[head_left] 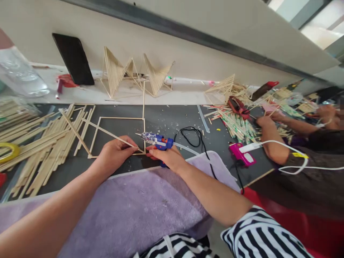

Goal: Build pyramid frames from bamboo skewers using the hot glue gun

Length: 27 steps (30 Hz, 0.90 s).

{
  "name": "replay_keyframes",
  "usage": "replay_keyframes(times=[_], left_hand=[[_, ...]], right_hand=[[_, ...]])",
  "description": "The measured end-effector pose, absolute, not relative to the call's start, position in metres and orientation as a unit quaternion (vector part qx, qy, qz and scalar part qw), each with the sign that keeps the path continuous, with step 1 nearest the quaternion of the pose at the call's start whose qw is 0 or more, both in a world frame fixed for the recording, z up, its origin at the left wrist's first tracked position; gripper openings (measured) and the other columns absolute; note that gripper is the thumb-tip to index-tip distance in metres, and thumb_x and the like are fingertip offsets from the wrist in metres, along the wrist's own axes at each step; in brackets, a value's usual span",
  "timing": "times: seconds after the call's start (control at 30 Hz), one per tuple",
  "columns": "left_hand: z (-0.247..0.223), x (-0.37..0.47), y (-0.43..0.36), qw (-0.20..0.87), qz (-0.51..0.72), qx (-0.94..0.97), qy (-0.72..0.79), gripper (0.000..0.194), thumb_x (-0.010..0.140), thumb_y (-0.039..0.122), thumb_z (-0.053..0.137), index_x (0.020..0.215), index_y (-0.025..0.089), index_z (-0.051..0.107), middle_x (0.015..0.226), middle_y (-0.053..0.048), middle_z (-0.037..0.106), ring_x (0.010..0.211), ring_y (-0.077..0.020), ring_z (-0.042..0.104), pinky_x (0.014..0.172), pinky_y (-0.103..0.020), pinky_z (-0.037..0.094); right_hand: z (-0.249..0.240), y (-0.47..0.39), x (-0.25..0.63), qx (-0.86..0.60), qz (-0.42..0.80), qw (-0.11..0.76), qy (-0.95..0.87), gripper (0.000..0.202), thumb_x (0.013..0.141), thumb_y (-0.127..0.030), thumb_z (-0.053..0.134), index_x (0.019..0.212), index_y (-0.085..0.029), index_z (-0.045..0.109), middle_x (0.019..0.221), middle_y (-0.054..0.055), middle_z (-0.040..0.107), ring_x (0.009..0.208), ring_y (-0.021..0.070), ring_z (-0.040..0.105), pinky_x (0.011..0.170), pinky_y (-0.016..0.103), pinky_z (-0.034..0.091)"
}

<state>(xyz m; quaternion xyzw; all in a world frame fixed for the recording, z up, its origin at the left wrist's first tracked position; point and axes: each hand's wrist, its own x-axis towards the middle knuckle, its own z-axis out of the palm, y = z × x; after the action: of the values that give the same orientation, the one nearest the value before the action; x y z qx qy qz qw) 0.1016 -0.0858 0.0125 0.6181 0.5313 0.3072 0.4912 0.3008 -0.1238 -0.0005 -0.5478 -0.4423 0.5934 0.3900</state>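
Observation:
A square frame of thin wooden sticks lies on the dark tabletop, with one stick standing up at its near left corner and another at its far right. My left hand pinches a slanting wooden stick whose lower end meets the frame near its near right corner. My right hand is wrapped round a blue glue gun, its nozzle pointing left above the frame's right side. The thumb and forefinger of that hand are by the same corner. A clear glue stick extends from the gun's back.
Loose wooden sticks and yellow tape lie left. Stick models and a phone stand behind. A black cable curls right of the gun, near a pink power adapter. Other people's hands work at the far right.

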Motion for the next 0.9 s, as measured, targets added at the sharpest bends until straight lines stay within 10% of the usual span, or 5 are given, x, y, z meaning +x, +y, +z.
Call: replay_keyframes(times=[0.9], left_hand=[[0.016,0.103,-0.092,0.494,0.317,0.615,0.527,0.017,0.073,0.033,0.07,0.072,0.018,0.063,0.067,0.0,0.068,0.063,-0.0129,0.06,0.059,-0.023,0.042]], right_hand=[[0.006,-0.126,0.302,-0.544,0.597,0.404,-0.429,0.02,0.074,-0.032,0.073,0.088,-0.017,0.073,0.088,0.006,0.076,0.087,0.0193,0.073,0.079,0.03,0.059]])
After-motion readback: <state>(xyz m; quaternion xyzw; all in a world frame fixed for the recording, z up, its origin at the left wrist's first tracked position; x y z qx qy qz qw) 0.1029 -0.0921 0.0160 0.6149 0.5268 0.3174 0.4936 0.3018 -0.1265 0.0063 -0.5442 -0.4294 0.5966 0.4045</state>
